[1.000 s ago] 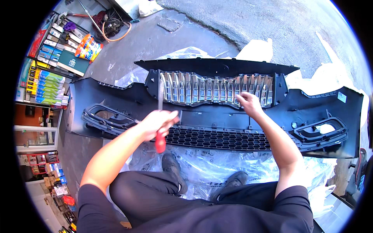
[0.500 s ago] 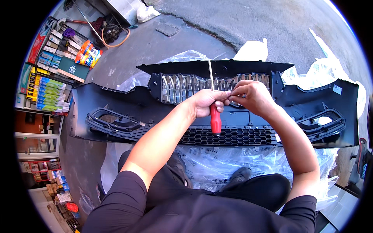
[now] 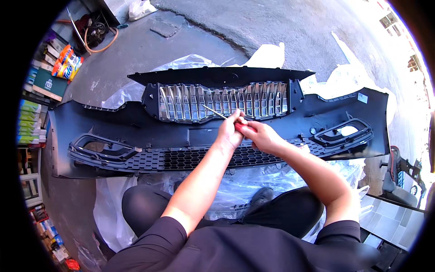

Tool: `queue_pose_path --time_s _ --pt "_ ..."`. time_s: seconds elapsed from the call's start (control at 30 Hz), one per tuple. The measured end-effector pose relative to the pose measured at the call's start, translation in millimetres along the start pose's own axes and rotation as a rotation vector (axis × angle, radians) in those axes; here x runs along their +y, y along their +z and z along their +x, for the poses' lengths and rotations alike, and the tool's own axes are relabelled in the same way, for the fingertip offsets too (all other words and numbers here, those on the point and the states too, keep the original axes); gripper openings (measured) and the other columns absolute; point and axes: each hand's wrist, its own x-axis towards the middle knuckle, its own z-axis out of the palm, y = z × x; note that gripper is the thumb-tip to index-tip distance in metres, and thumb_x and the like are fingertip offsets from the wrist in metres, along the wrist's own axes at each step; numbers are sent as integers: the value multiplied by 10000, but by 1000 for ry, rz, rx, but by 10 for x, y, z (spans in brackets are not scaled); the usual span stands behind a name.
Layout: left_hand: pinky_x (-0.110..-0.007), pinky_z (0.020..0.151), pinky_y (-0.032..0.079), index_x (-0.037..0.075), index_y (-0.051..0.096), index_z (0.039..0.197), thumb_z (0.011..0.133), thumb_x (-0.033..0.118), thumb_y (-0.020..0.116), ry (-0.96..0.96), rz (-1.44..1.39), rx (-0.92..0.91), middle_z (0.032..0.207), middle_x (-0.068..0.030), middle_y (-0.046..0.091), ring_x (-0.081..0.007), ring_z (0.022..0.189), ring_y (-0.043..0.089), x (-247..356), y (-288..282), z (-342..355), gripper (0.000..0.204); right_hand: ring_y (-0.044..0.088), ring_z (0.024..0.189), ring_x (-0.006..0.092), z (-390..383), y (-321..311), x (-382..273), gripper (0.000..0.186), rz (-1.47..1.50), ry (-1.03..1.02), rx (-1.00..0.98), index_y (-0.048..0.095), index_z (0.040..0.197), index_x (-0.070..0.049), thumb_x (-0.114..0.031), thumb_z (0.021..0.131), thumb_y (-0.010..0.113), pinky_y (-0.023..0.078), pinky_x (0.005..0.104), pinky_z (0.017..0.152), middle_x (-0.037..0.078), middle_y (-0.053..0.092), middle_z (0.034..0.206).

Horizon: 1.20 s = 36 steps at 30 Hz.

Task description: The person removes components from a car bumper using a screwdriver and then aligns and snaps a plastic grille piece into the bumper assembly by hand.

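A screwdriver (image 3: 215, 111) with a red handle and a thin metal shaft is between my hands, above the bumper. Its shaft slants toward the far left, with the tip over the chrome grille (image 3: 190, 103). My right hand (image 3: 266, 137) is closed round the red handle. Where shaft and handle meet, my left hand (image 3: 230, 135) is closed on the screwdriver too; anything small in its fingers cannot be made out. Below both hands lies a large black car bumper (image 3: 149, 122), its inner side up, with a honeycomb lower mesh (image 3: 195, 158).
Clear plastic sheeting (image 3: 113, 199) spreads under and around the bumper on the concrete floor (image 3: 118, 68). Shelved boxes and a detergent bag (image 3: 67, 62) stand at the left. An orange hose (image 3: 102, 49) lies at the far left. My knees bend close to the bumper's near edge.
The screwdriver has swung from pointing straight away to slanting left, and my right hand has taken its handle. Both hands have come nearer. The whole view has shifted to the right.
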Motion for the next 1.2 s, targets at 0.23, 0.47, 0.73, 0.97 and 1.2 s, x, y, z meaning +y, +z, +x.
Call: queue_pose_path --time_s 0.23,0.47,0.73,0.97,1.2 --pt "-453 916 622 -28 571 1040 1040 91 552 29 -374 416 1028 -185 706 -302 978 718 -270 -1165 154 121 720 956 369 -708 -38 98 364 -576 18 134 702 1279 -115 -322 987 638 559 448 868 201 738 1068" --pt "-461 964 625 -68 560 1088 1070 103 478 -46 -493 516 1134 -224 690 -347 1055 713 -379 -1405 186 190 709 864 358 -754 277 165 339 -706 -28 213 714 1262 -136 -294 966 665 575 442 784 165 721 977" --pt "-456 976 625 -83 573 1112 1073 110 498 -64 -469 535 1128 -221 693 -348 1073 712 -412 -1274 144 211 707 814 329 -763 242 101 324 -688 -16 252 723 1257 -151 -282 965 675 573 418 749 146 707 950" --pt "-452 959 635 -70 580 1110 1071 113 516 -93 -458 527 1098 -225 704 -342 1035 727 -444 -1223 157 198 677 729 290 -776 293 -119 311 -921 -48 254 723 1247 -172 -245 947 686 553 424 638 97 639 852" --pt "-430 918 651 -22 561 1117 1070 127 523 -121 -483 572 1078 -204 688 -320 1001 728 -540 -1282 171 160 685 730 296 -863 475 -79 318 -883 -85 234 714 1232 -144 -206 921 705 563 427 609 111 627 844"
